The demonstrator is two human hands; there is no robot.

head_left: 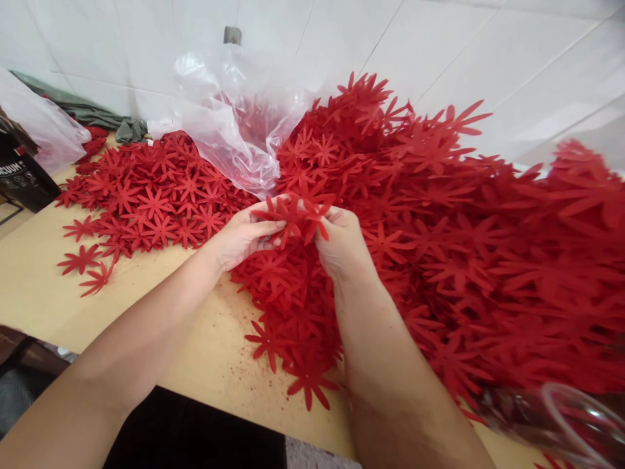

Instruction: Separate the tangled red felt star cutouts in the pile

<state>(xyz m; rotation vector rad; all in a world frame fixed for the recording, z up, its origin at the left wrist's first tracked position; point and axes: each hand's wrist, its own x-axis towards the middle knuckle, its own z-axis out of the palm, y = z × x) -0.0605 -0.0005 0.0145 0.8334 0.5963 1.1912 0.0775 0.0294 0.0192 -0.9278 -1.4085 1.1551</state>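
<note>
A big heap of red felt flower cutouts (439, 228) covers the right half of the wooden table (39, 286). My left hand (241, 238) and my right hand (342, 244) meet at the heap's left edge, and together they pinch a small bunch of red flower cutouts (295, 218) held just above the pile. A flatter spread of the same flowers (146, 195) lies to the left of my left hand. A few single flowers (81, 260) lie loose near the table's left front.
A crumpled clear plastic bag (234, 124) lies at the back between the two piles. A black box (22, 176) and another clear bag (43, 127) stand at the far left. Grey cloth (97, 117) lies against the white tiled wall. A clear plastic object (561, 423) sits bottom right.
</note>
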